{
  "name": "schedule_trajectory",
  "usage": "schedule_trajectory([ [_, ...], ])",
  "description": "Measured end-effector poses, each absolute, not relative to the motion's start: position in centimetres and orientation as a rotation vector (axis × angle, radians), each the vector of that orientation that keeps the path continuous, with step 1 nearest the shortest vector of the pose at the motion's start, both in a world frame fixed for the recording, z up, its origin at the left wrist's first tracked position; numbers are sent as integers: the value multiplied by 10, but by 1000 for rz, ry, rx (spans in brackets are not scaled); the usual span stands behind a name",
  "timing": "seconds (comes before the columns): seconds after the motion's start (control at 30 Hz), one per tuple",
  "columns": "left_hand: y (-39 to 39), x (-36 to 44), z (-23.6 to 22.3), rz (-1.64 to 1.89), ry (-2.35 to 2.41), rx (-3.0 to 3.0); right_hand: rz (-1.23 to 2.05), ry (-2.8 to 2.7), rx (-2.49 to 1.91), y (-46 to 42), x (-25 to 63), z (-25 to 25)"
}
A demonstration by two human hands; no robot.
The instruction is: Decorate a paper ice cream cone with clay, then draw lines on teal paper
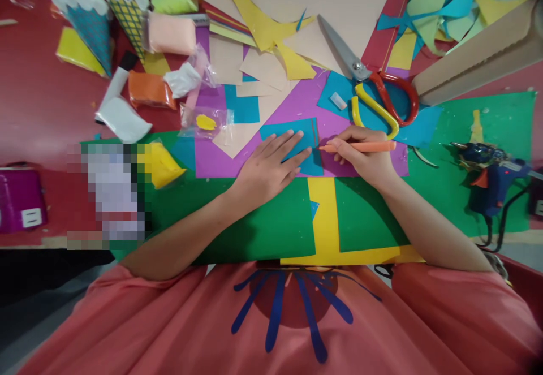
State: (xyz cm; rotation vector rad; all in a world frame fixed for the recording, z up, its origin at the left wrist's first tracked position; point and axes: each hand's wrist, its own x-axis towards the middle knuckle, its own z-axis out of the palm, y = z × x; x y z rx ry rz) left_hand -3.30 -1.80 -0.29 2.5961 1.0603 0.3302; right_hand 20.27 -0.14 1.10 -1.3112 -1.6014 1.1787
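A small blue sheet lies on a larger purple sheet in front of me. My left hand rests flat over its left part, fingers stretched out. In my right hand is an orange pen, pinched between the fingers, its tip at the right edge of the blue sheet. Near that edge runs a thin brownish line. Just beyond my right hand lie large scissors with one red and one yellow handle, blades parted. A small whitish eraser-like block sits on another blue piece.
Wrapped clay packs, orange and yellow among them, lie at left near decorated paper cones. A blue glue gun with its cord rests at right on green sheet. A cardboard piece and paper scraps lie far right.
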Motion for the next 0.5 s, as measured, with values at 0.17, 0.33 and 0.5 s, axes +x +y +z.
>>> schedule_trajectory([
  [0.17, -19, -33, -5, 355, 1060, 2632, 1172, -1626, -1315, -1, 201, 12],
  [0.33, -19, -32, -4, 344, 1073, 2621, 1155, -1659, -1321, -1, 201, 13],
  [0.5, -19, -32, -3, 341, 1078, 2622, 1169, -1692, -1320, 0, 202, 14],
])
